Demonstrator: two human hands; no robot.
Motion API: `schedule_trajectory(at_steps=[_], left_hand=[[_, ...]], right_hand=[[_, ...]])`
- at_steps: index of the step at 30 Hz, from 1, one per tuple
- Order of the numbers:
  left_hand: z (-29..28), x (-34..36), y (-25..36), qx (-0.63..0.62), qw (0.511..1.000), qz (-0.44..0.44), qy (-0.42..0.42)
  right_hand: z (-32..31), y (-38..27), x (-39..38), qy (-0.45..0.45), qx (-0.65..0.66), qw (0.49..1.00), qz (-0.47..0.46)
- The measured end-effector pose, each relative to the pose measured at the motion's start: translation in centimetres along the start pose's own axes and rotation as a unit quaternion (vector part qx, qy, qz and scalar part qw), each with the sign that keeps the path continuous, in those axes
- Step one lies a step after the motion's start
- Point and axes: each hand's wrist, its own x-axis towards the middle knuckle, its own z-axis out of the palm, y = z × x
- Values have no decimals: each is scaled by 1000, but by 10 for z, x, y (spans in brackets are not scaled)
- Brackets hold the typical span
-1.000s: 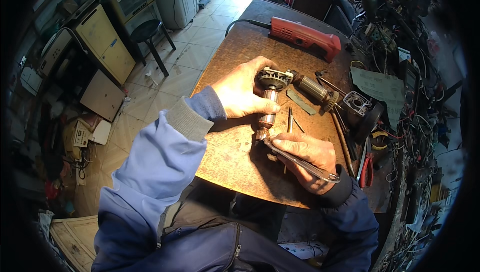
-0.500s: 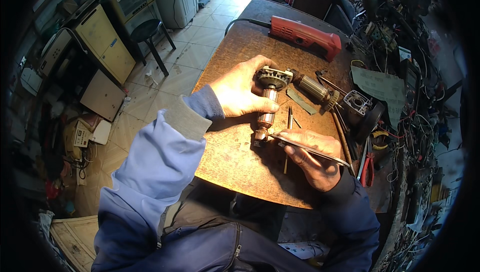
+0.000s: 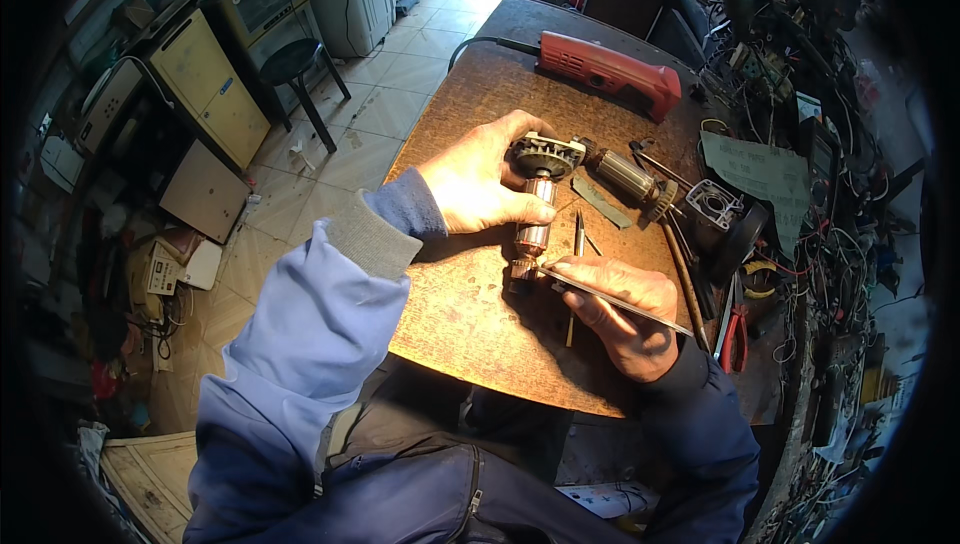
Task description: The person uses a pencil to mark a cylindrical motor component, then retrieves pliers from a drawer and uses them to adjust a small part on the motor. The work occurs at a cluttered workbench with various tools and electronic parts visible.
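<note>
My left hand point(image 3: 478, 182) is closed round a motor armature point(image 3: 534, 236), its thumb lying along the copper-coloured body. The armature stands roughly upright over the wooden table, its fan and bearing plate point(image 3: 548, 156) at the far end and its commutator point(image 3: 524, 269) toward me. In my right hand point(image 3: 640, 319) is a long, thin, flat metal tool point(image 3: 622, 302), pinched between thumb and fingers. Its tip is at the commutator's right side; whether it touches cannot be made out. My palm hides part of the armature's left side.
Beyond my hands a second armature point(image 3: 628, 179) lies beside a grey-green strip point(image 3: 602, 204). A red power tool housing point(image 3: 610, 74) lies at the table's far side. To the right are a metal gear housing point(image 3: 716, 206), red-handled pliers point(image 3: 735, 339), an abrasive sheet point(image 3: 760, 184) and heaped cables.
The flat tool in my right hand has tilted slightly, so its near end shows less past the palm. My left hand stays nearly still round the armature.
</note>
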Motion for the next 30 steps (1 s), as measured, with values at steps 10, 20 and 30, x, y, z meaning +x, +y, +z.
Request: schedule_trajectory(at_steps=[10, 20, 30], left_hand=[[-1, 3, -7, 39, 999, 21, 9], [-1, 3, -7, 54, 998, 24, 9], [-1, 3, -7, 37, 999, 24, 5]], right_hand=[[-1, -1, 2, -7, -32, 999, -31], [0, 2, 2, -13, -40, 997, -60], [-3, -2, 1, -42, -57, 996, -57]])
